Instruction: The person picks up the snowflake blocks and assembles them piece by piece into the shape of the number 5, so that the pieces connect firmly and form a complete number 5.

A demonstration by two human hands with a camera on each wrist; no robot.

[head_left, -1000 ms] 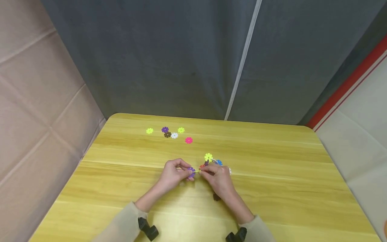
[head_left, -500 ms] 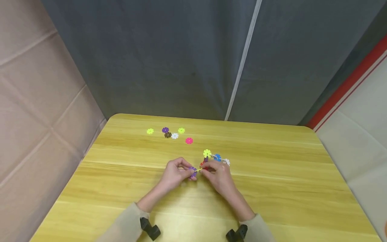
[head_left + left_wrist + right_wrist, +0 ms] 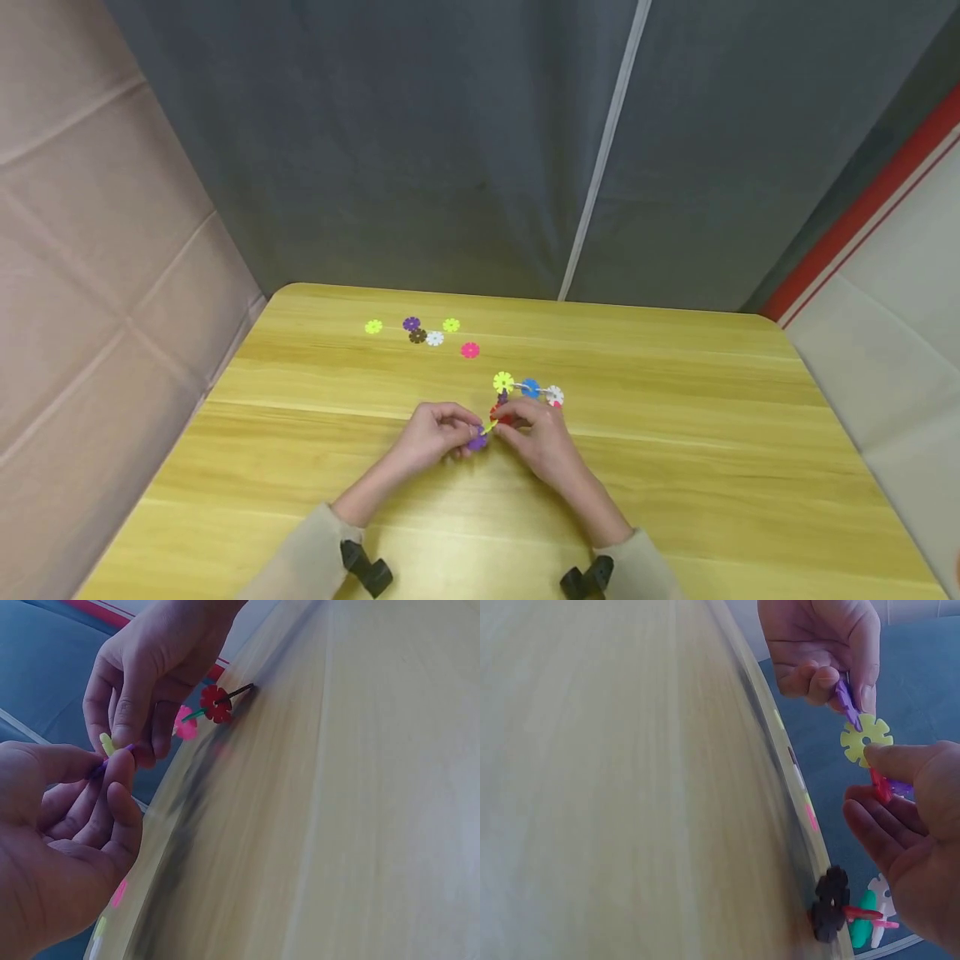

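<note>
Near the desk's middle, the left hand (image 3: 433,437) pinches a purple disc (image 3: 847,704) against the yellow disc (image 3: 865,740) of a linked chain (image 3: 528,390) pinched by the right hand (image 3: 543,437). Six loose discs (image 3: 433,337) wait near the far edge, so I'd judge it over halfway.

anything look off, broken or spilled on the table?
Nothing stands out. Both hands, left hand and right hand, hold a chain of snowflake discs over the table; six loose discs lie flat near its far edge.
</note>
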